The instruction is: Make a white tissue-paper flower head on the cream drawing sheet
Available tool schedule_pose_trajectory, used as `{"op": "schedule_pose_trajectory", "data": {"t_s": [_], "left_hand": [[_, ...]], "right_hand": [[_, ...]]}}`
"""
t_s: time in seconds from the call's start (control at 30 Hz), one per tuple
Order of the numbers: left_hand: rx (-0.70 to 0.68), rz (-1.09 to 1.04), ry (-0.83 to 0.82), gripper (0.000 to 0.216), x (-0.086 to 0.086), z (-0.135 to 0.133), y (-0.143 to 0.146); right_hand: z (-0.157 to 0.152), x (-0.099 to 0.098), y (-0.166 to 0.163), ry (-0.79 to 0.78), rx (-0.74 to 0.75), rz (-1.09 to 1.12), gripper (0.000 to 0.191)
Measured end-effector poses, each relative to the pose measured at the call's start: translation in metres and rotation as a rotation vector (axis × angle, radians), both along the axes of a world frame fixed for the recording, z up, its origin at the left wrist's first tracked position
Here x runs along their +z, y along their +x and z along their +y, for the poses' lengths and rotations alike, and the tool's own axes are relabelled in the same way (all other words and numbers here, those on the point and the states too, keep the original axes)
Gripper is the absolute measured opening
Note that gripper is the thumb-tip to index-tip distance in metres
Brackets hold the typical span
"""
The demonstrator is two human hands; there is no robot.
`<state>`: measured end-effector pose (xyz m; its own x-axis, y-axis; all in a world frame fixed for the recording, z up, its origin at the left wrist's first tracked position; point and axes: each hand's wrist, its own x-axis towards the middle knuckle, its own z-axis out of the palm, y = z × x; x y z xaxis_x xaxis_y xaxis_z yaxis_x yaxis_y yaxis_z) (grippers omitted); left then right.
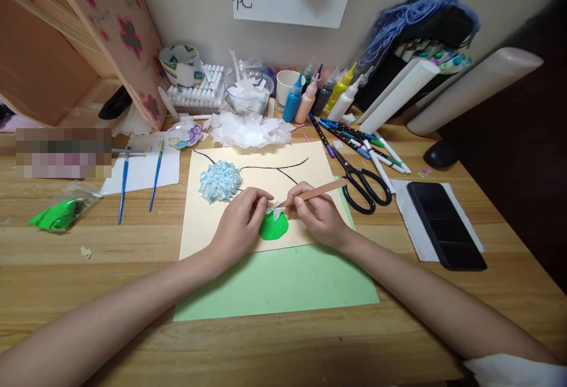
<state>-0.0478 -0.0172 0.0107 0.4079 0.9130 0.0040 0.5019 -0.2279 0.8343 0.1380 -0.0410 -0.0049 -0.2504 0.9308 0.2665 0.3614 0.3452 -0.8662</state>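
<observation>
A round patch of flattened green clay point(273, 228) lies on the lower part of a cream sheet of paper point(208, 227). On its upper edge sit small white paper pieces point(275, 212). My right hand point(316, 214) pinches a flat wooden craft stick point(323, 189), its lower end at the white pieces. My left hand point(241, 218) rests at the left of the clay, thumb and forefinger pinched; whatever is between them is too small to make out. A fluffy blue-and-white paper flower point(220, 181) stands on the sheet beside drawn black branch lines.
A green sheet point(283, 286) lies under the cream one. To the right are black-handled scissors point(365, 186), several markers point(354, 136) and a black paint case point(445, 221). Paint bottles point(306, 98) and torn white paper point(250, 129) line the back; brushes point(156, 175) and bagged green clay point(55, 215) lie left.
</observation>
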Motion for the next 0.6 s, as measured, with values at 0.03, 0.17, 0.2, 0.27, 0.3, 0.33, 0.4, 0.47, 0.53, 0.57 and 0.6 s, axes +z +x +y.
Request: {"op": "schedule_pose_trajectory", "data": {"t_s": [0.03,0.17,0.2,0.27,0.3,0.33,0.4,0.47,0.53,0.57,0.6], "left_hand": [[0.000,0.000,0.000,0.021,-0.0002,0.0003,0.0001],[-0.002,-0.005,-0.003,0.020,-0.0014,0.0012,0.0002],[-0.002,-0.007,-0.003,0.021,-0.0017,0.0012,0.0001],[-0.001,-0.011,-0.007,0.021,-0.0022,0.0008,-0.0004],[-0.001,-0.015,-0.009,0.021,-0.0024,0.0005,-0.0006],[-0.002,-0.019,-0.011,0.021,-0.0026,0.0002,-0.0008],[-0.003,-0.022,-0.012,0.021,-0.0028,-0.0003,-0.0011],[0.000,-0.022,-0.013,0.021,-0.0026,-0.0003,-0.0009],[0.004,-0.021,-0.013,0.021,-0.0024,0.0001,-0.0005],[0.007,-0.021,-0.014,0.021,-0.0023,0.0004,-0.0003],[0.010,-0.020,-0.015,0.021,-0.0022,0.0006,-0.0001]], "right_hand": [[0.0002,0.0001,-0.0003,-0.008,0.010,-0.009,0.018],[0.0016,0.0042,-0.0039,0.032,0.057,-0.079,0.017],[0.0019,0.0055,-0.0050,0.050,0.063,-0.093,0.018],[0.0022,0.0076,-0.0067,0.074,0.069,-0.113,0.018],[0.0022,0.0080,-0.0071,0.079,0.073,-0.119,0.019],[0.0022,0.0080,-0.0071,0.080,0.078,-0.122,0.019],[0.0019,0.0067,-0.0062,0.072,0.085,-0.112,0.020],[0.0015,0.0043,-0.0046,0.066,0.072,-0.082,0.020],[0.0013,0.0022,-0.0034,0.064,0.048,-0.055,0.020],[0.0012,0.0017,-0.0032,0.061,0.045,-0.052,0.020],[0.0013,0.0017,-0.0033,0.056,0.049,-0.057,0.020]]}}
